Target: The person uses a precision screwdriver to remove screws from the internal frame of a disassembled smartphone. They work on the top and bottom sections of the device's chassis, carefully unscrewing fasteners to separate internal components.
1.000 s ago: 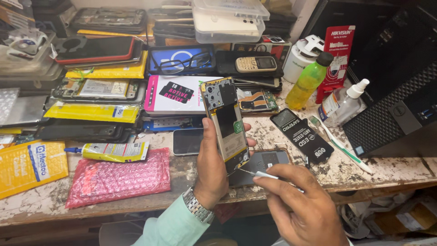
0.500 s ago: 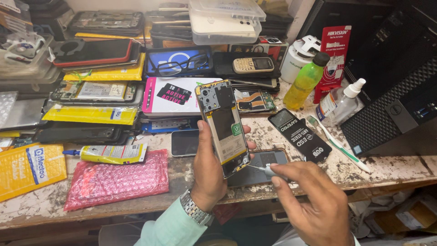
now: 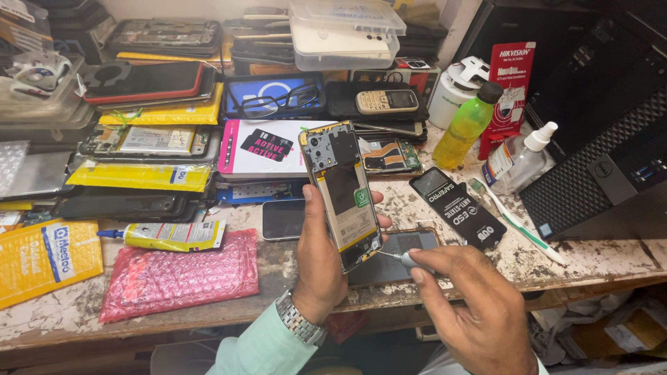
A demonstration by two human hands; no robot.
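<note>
Two hands work over a cluttered, paint-worn surface [image 3: 590, 260]. At nine o'clock lie a yellow packet [image 3: 43, 258], a pink bubble-wrap pouch [image 3: 177, 276] and, just above it, a glue tube [image 3: 167, 236]. At centre, the left hand [image 3: 321, 267], a metal watch [image 3: 300, 321] on its wrist, is closed round the lower part of an opened phone [image 3: 342, 189], held nearly upright above the surface edge with its back cover off and its inner plates and a green sticker exposed. At five o'clock from the phone, the right hand [image 3: 472, 312] pinches a thin screwdriver [image 3: 403, 259], its tip at the phone's bottom corner. Judged from this, the cover is already removed, and work on the bottom end of the phone is still in hand; whether a screw is out cannot be told. At two o'clock stand a green bottle [image 3: 465, 128], a small spray bottle [image 3: 524, 156] and a black computer case [image 3: 604, 173]; a toothbrush [image 3: 517, 222] lies below them.
</note>
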